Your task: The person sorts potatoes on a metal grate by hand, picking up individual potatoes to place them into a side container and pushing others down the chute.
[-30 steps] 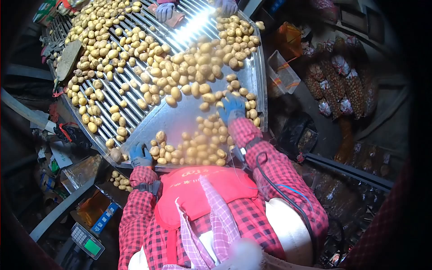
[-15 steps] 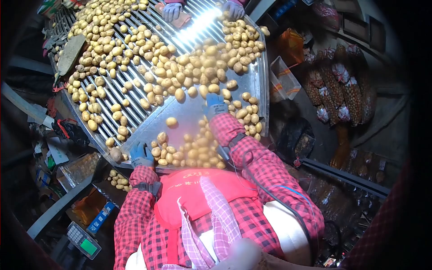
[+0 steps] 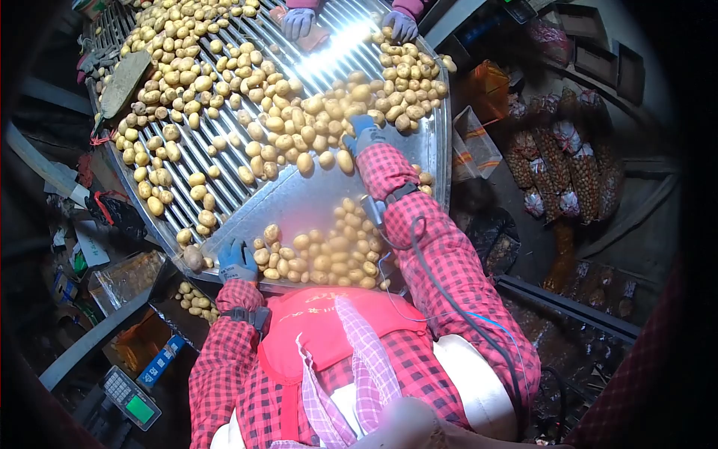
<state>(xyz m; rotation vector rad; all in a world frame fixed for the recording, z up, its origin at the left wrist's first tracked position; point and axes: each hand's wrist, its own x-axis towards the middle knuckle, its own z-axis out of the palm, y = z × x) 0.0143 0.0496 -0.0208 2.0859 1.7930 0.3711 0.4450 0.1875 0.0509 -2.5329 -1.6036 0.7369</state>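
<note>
While the right hand (image 3: 364, 135) is stretched way out over the metal surface (image 3: 299, 196), it sits right at the near edge of the big potato pile (image 3: 329, 112), blue glove down on the spuds. Can't tell if the fingers are closed on one or just spread flat over them, the glove hides that. My guess is it's out there to work the pile where it meets the smooth sheet.

The left hand (image 3: 236, 262) is parked at the near rim of the surface, fingers curled over the edge, probably as a brace for that long reach. It grips the rim, no potato in it as far as I can see. Just to its right is a smaller heap (image 3: 318, 254) bunched against the rim, and one darker potato (image 3: 193, 258) sits just to its left.

Beyond the right hand, two more gloved hands (image 3: 298, 22) of somebody else rest on the rollers (image 3: 187, 150); that person is cut off by the frame. Below the left hand there's a scale (image 3: 131, 396) and some loose potatoes (image 3: 193, 298) in a bin, half in shadow. Netted sacks (image 3: 561, 165) off to the right are dim and hard to read
</note>
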